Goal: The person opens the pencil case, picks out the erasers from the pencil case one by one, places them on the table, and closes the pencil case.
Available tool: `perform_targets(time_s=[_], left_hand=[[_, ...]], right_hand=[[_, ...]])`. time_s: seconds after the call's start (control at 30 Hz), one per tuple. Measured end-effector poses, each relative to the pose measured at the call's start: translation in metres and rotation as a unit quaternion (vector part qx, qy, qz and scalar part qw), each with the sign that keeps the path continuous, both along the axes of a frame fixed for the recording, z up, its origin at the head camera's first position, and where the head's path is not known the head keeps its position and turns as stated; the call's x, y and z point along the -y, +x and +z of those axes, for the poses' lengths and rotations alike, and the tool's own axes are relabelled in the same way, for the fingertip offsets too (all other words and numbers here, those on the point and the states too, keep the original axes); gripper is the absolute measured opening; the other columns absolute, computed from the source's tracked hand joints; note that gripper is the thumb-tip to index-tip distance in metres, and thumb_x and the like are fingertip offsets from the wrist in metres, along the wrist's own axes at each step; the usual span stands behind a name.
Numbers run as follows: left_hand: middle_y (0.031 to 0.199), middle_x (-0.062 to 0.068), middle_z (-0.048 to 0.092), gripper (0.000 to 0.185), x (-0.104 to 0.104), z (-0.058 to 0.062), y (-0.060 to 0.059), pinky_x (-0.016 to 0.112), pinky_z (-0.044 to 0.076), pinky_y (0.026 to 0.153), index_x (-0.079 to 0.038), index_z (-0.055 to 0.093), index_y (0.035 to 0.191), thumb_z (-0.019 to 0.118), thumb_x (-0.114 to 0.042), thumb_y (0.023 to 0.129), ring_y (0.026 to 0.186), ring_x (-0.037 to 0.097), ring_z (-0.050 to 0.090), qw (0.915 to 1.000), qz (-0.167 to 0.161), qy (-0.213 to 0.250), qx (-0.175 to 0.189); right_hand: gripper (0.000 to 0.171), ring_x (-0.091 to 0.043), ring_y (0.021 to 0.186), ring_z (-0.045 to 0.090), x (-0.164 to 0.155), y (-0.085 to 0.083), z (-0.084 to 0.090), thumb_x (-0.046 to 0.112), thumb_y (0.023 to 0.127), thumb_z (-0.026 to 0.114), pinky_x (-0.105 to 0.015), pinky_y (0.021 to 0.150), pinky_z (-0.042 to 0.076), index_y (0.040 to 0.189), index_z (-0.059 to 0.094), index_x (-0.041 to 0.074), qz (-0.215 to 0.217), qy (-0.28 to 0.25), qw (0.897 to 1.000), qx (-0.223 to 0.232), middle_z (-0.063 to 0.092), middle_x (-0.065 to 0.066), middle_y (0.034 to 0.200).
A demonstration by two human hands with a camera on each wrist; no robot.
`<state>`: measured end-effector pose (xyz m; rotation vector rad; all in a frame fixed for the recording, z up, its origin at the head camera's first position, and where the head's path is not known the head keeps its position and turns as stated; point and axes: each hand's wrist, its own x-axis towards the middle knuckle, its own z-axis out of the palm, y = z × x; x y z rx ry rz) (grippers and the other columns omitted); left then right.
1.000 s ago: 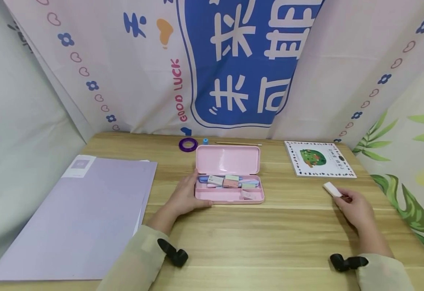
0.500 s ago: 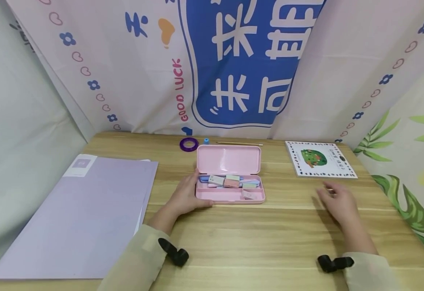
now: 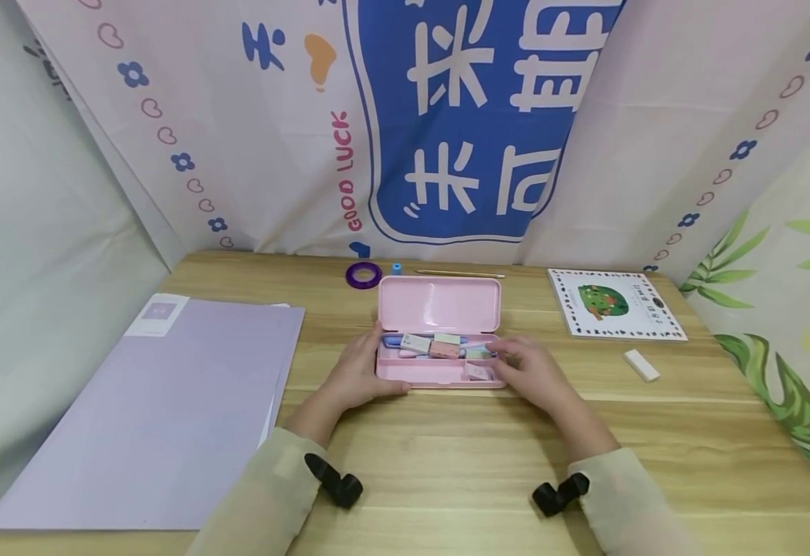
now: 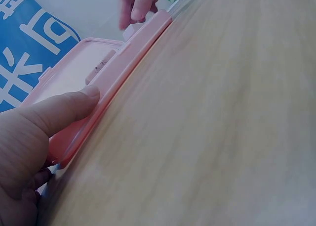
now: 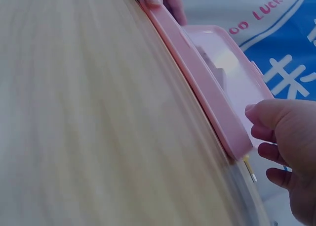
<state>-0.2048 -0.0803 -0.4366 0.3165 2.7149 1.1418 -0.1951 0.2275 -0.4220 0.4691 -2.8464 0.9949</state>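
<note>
Steadying the case (image 3: pixel 418 375): the left hand (image 3: pixel 356 371) has it, thumb along the front edge and fingers behind the left end; a light hold looks enough, since squeezing could slide or twist it.
Right hand (image 3: pixel 533 374): thumb and fingers loosely bent and parted at the case's right end, nothing plainly between them; whether a fingertip touches a block is too small to tell.
Reach: best made from above with just the fingertips, I judge, pinching one block by its long sides and lifting straight up, so its neighbours do not tumble.
Lid (image 3: pixel 439 305): raised behind, leaning back; a knock could drop it, so the wrist should go low and clear.
Case, place: middle of the head view, lying lengthwise across the desk (image 3: pixel 446 471).
Case, look: glossy pale pink, rounded corners, a divider between back and front compartments, a small section at the front right.
Back compartment: a grey-white block (image 3: pixel 415 344), a pink block (image 3: pixel 445 350) and green blocks (image 3: pixel 448 338) lie over blue and pink pens (image 3: pixel 392 340).
Small section: one pale block (image 3: pixel 479 372), tilted, near the right thumb.
White block (image 3: pixel 642 365): alone, right of the frame, just below the book (image 3: pixel 616 305).
</note>
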Motion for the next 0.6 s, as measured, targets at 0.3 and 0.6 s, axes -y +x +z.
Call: perform_targets(time_s=[0.3, 0.6], left_hand=[[0.164, 0.014, 0.018, 0.127, 0.000, 0.002, 0.000, 0.056, 0.015, 0.123, -0.010, 0.006, 0.158, 0.086, -0.048, 0.068, 0.152, 0.038, 0.012, 1.0000, 0.000, 0.001, 0.000], [0.164, 0.014, 0.019, 0.127, 0.000, 0.001, 0.001, 0.056, 0.017, 0.122, -0.010, 0.007, 0.158, 0.087, -0.048, 0.068, 0.151, 0.038, 0.014, 1.0000, 0.000, 0.003, 0.000]], right_hand=[[0.028, -0.031, 0.112, 0.057, 0.013, -0.008, -0.001, 0.026, 0.091, 0.069, -0.050, 0.099, 0.045, 0.114, 0.073, 0.009, -0.012, 0.076, 0.997, -0.007, 0.068, -0.012, 0.116], [0.011, -0.024, 0.098, 0.054, 0.013, -0.013, 0.003, 0.021, 0.091, 0.069, -0.040, 0.087, 0.043, 0.099, 0.071, 0.013, -0.001, 0.056, 0.998, 0.030, 0.066, -0.003, 0.098]])
